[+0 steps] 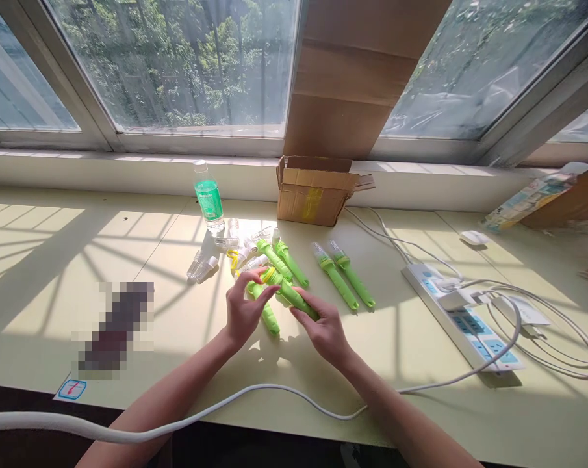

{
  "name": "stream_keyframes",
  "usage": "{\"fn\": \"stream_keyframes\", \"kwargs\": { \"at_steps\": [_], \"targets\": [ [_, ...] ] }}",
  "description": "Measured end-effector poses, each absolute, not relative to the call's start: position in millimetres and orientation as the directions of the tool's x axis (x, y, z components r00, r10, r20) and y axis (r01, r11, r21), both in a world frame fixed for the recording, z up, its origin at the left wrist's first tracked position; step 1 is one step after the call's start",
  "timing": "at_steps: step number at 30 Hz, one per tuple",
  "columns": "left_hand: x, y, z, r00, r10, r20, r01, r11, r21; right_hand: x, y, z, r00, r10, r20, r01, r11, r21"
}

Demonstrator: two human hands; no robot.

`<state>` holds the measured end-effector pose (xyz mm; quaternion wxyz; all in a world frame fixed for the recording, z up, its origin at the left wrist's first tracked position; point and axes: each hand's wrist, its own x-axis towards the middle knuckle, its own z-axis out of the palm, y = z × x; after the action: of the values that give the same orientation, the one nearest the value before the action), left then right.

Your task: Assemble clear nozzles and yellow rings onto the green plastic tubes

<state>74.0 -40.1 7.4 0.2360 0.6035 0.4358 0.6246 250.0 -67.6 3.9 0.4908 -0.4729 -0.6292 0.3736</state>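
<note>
My right hand (325, 331) grips the handle of a green brush (294, 297) held just above the pale table (69, 260). The fingers of my left hand (245, 309) pinch its head end, near a yellow part. Under my hands lies another green brush (267, 315). Two pairs of green brushes with clear caps lie further back: one pair (284, 260) in the middle, one pair (345, 279) to the right. Several clear caps (206, 263) and small white and yellow parts (240, 250) lie to the left.
A clear bottle with a green label (208, 198) stands behind the caps. An open cardboard box (313, 190) sits against the window sill. A white power strip (462, 315) with cables lies to the right. A white cable (274, 390) crosses the near edge.
</note>
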Motion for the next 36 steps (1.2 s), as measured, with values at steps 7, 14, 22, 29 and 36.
{"fn": "stream_keyframes", "kwargs": {
  "at_steps": [7, 14, 22, 29, 36],
  "targets": [
    [65, -34, 14, -0.087, 0.766, 0.637, 0.305, -0.588, 0.749, 254, -65, 4, -0.074, 0.955, 0.287, 0.258, 0.296, -0.92],
    [68, -36, 15, -0.138, 0.752, 0.645, 0.298, -0.59, 0.751, 251, -67, 4, -0.063, 0.971, 0.23, 0.197, 0.238, -0.951],
    [72, -40, 14, -0.181, 0.832, 0.524, 0.238, -0.48, 0.844, 248, -67, 7, -0.068, 0.977, 0.203, 0.193, 0.213, -0.958],
    [75, -41, 15, -0.194, 0.863, 0.467, 0.162, -0.442, 0.883, 249, -67, 5, -0.043, 0.981, 0.19, 0.193, 0.195, -0.962],
    [74, -40, 12, -0.202, 0.846, 0.493, 0.204, -0.456, 0.866, 248, -66, 6, -0.061, 0.985, 0.161, 0.209, 0.171, -0.963]
  ]
}}
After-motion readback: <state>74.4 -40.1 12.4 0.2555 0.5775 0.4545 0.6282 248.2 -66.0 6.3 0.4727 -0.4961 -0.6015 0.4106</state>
